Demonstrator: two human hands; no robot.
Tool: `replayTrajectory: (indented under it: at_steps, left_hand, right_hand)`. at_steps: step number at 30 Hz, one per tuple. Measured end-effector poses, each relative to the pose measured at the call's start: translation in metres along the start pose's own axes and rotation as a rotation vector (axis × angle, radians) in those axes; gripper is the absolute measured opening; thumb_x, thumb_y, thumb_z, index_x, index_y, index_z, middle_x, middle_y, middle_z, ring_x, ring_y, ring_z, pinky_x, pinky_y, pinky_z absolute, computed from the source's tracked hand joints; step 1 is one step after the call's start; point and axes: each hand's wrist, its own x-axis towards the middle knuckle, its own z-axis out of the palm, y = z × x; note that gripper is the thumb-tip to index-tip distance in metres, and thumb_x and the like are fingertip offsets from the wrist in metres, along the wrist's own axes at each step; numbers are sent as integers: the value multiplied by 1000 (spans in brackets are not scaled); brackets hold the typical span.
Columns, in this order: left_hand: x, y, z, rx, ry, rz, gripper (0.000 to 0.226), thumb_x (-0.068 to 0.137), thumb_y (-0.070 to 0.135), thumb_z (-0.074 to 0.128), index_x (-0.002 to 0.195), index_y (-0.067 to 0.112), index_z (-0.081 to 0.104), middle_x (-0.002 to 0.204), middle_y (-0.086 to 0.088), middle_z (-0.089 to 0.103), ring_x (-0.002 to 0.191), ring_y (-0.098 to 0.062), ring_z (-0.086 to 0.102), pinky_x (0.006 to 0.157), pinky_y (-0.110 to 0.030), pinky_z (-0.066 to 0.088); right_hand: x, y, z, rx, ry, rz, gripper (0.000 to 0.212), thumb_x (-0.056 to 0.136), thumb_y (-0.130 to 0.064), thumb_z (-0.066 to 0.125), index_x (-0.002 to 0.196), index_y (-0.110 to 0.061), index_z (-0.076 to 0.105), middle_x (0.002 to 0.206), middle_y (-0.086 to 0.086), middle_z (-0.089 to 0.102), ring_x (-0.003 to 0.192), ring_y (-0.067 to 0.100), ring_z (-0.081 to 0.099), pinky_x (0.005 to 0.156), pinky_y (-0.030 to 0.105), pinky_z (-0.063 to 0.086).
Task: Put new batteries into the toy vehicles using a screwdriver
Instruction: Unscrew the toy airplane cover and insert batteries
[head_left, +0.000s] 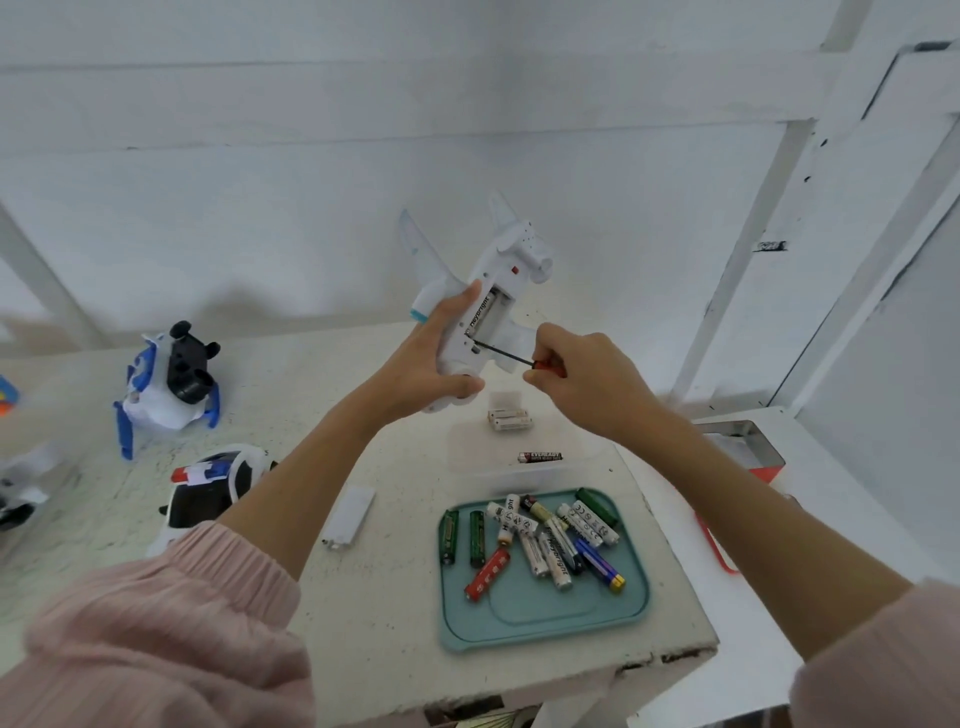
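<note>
While my left hand (415, 364) grips the toy plane (480, 301) above the tabletop (363, 623), thumb on the lower end and fingers curled around its far side, my right hand (587, 384) pinches the screwdriver (511, 356) by its red handle. Plane is belly-up toward me, nose tilted up and away, wings (421, 244) pointing off to the back. Battery bay (488, 312) is open, one white battery visible along its left edge. Screwdriver's dark shaft runs from my right fingers up-left; tip sits at the lower end of the bay, touching the plane. Cannot tell if it is on a screw.

Below the plane, on the tabletop, a small stack of white batteries (509, 418) sits in a clear tray (467, 457), with one dark battery (540, 457) lying near it. Closer to me, a teal tray (545, 623) holds a loose pile of mixed batteries (550, 540): green, white, red, blue. Left of the teal tray a white bay cover (349, 514) lies flat, apart from everything.

Further left, a blue-white toy (161, 384) with a black underside rests upside down. A police-style toy car (213, 488) lies near my left forearm, partly hidden by it. Pink sleeves (156, 623) pushed up on both arms. A red-edged object (727, 519) sits at right, mostly behind my right arm.
</note>
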Motion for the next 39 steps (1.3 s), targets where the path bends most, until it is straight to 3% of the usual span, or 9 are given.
replayTrajectory:
  at_steps: [9,15,19,22,24,27,29,34,39]
  left_hand:
    - [-6,-2,2,-72,23,7,89,69,24,71,132,60,19,136,5,38,110,-15,53,88,-27,51]
    - [-4,-2,4,-151,51,14,88,69,23,71,128,63,20,137,7,36,109,-6,52,83,-18,49]
    - [-4,-3,4,-168,67,17,90,71,21,73,132,59,19,139,5,35,110,-7,52,82,-19,49]
    - [-1,-5,4,-214,85,16,92,76,12,74,136,52,18,137,9,35,108,-4,52,80,-15,50]
    - [-1,-3,3,-222,79,11,91,70,21,74,135,55,19,134,13,36,107,-1,53,80,-14,50]
    - [-3,-2,1,-145,48,2,90,64,33,74,130,63,20,139,7,36,109,-8,54,84,-20,50]
    - [-4,-1,-2,-85,44,0,88,66,28,71,129,62,20,139,2,37,109,-16,54,88,-26,51]
    - [-4,-3,-8,61,20,4,89,66,26,69,132,60,20,138,-2,38,112,-24,51,94,-37,50]
    - [-3,-4,-9,93,8,-3,89,66,26,69,133,59,21,138,-4,38,110,-24,50,93,-36,50]
  right_hand:
    - [-4,-3,6,50,43,-20,14,87,-18,60,81,-11,49,60,-9,46,64,21,46,59,28,37]
    - [-6,-7,12,-52,92,-50,16,91,-20,54,83,-16,41,63,-4,47,65,28,50,57,30,36]
    - [-13,-6,21,-95,157,-97,14,92,-18,51,86,-8,46,69,2,53,60,30,49,54,34,38]
    - [-17,-4,28,-96,198,-112,14,93,-17,51,87,-4,49,65,0,48,53,30,47,51,38,42]
    - [-17,-3,30,-81,217,-120,14,92,-15,53,85,-3,49,63,1,47,50,30,45,48,38,42]
    - [-20,2,27,-48,223,-107,15,88,-14,58,82,-4,50,64,4,58,51,31,48,49,37,45]
    - [-22,6,23,-43,233,-103,15,85,-14,62,80,-5,51,70,8,66,53,32,54,51,37,48]
    - [-11,2,5,-115,264,-61,15,87,-18,61,86,-5,54,71,7,64,59,28,54,54,28,38]
    - [5,0,-4,-197,223,9,16,90,-23,55,94,-8,54,84,8,66,76,31,58,63,32,40]
